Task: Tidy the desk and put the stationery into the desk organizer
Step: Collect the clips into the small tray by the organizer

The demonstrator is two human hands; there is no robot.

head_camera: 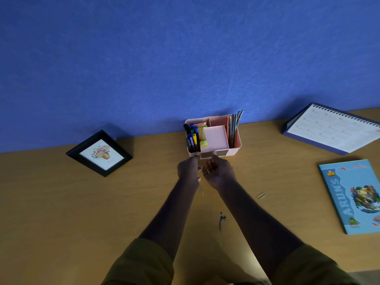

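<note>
A pink desk organizer (pixel 234 148) stands at the back of the desk against the blue wall. It holds markers (pixel 192 136) on the left, pencils (pixel 234 126) on the right, and a green thing (pixel 204 143) beside a pink inner tray. A small drawer (pixel 205 155) juts slightly from its front. My left hand (pixel 188 168) pinches the drawer's left corner. My right hand (pixel 219 171), palm up and fingers curled, touches the right corner; whether it holds something small is unclear. Two paper clips lie loose: one (pixel 261 195) right of my right forearm, one (pixel 201 190) by my left wrist.
A black picture frame (pixel 98 154) lies at the left. A spiral desk calendar (pixel 333 128) stands at the back right, with a blue notebook (pixel 353 194) flat in front of it. A blue ink stain (pixel 221 220) marks the wooden desk (pixel 82 202) between my forearms.
</note>
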